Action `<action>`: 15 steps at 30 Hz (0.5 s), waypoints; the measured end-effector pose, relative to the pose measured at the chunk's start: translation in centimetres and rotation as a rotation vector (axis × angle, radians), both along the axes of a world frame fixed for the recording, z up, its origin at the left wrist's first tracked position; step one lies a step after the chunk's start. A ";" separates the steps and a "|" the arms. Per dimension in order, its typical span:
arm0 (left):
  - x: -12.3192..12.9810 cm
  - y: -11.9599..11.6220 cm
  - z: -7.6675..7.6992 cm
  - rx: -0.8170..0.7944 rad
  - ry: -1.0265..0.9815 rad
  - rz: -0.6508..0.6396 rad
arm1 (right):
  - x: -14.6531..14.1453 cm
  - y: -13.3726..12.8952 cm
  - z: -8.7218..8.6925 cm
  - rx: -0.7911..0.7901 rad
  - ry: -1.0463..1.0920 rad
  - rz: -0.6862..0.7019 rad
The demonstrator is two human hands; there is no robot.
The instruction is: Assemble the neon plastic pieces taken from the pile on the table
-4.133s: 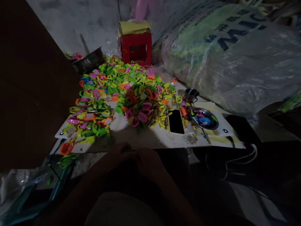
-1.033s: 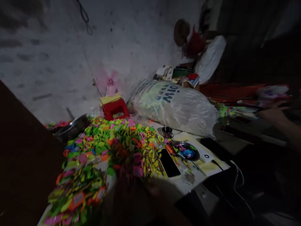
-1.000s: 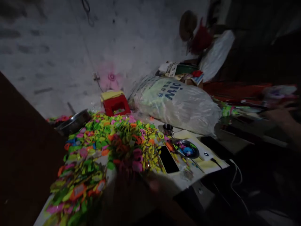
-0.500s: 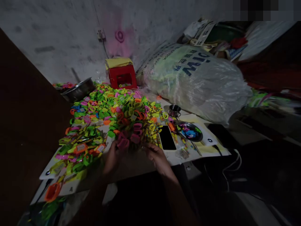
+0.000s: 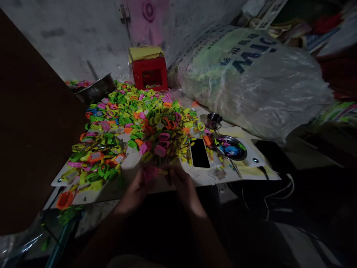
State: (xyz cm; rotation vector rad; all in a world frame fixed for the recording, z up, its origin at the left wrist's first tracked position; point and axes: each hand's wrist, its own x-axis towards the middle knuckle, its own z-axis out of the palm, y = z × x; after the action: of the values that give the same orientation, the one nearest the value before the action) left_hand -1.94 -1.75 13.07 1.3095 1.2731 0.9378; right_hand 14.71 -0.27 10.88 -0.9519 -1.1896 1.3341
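My left hand (image 5: 137, 188) is closed on a pink plastic piece (image 5: 150, 174) near the table's front edge. A small yellow piece (image 5: 163, 172) sticks out from it toward my right hand (image 5: 182, 186). The fingers of my right hand are bent together beside the yellow piece; the dim light hides whether they grip anything. Beyond both hands lies a heap of colourful plastic pieces (image 5: 156, 126), green, yellow, orange and pink. A smaller pile (image 5: 97, 163) is on the left.
A phone (image 5: 200, 153), a metal plate of small parts (image 5: 231, 147) and a metal cup (image 5: 213, 121) are on the right. Behind stand a red stool (image 5: 136, 74), a metal pan (image 5: 97, 89) and a big plastic bag (image 5: 251, 85). Cables hang at the right front.
The view has tilted down and shifted left. My hands have drawn back from the heap's front edge, and the pink piece is now apart from the heap in my left hand.
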 end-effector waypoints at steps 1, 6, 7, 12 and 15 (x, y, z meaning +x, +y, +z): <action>0.2 -0.1 0.2 0.040 0.042 0.018 | -0.1 -0.1 0.1 -0.001 -0.017 -0.013; 0.4 -0.4 1.4 0.148 0.168 0.091 | -0.1 -0.6 0.4 0.055 -0.069 -0.132; 0.4 -0.5 1.6 0.156 0.176 0.101 | 0.0 -0.7 0.4 0.074 -0.077 -0.159; 0.0 -0.8 2.0 0.212 0.241 0.075 | 0.2 -0.7 0.6 0.132 -0.112 -0.154; -0.3 -0.8 2.1 0.237 0.304 0.047 | 0.1 -0.7 0.8 0.161 -0.158 -0.140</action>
State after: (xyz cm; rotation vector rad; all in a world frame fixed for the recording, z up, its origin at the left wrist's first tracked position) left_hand -2.25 -2.56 15.20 1.6615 1.4616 0.9712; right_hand 14.81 -1.01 11.69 -1.0182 -1.3045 1.0516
